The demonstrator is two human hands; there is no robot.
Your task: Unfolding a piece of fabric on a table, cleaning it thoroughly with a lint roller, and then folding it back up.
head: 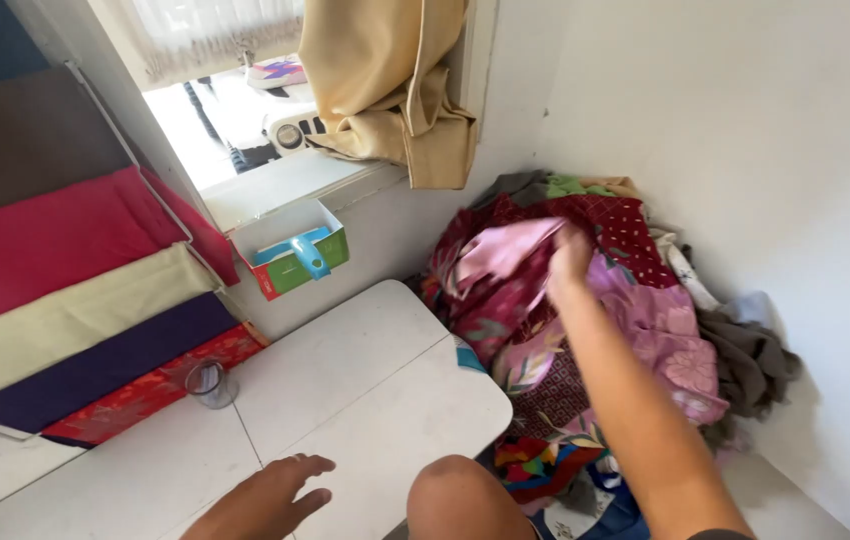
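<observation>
Left hand [270,492]: released, fingers spread, resting on white surface [365,390]; clear glass [210,384] stands further left. Right hand [567,258]: reaching into the clothes pile [585,330] in the corner, at the pink cloth [500,250]; grip blurred, cannot tell. Cloth judged light, soft, limp; best pinched at a loose fold near the top.

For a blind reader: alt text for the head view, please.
A person's right hand reaches into a pile of clothes in a room corner, while the left hand rests open on a white table.
</observation>
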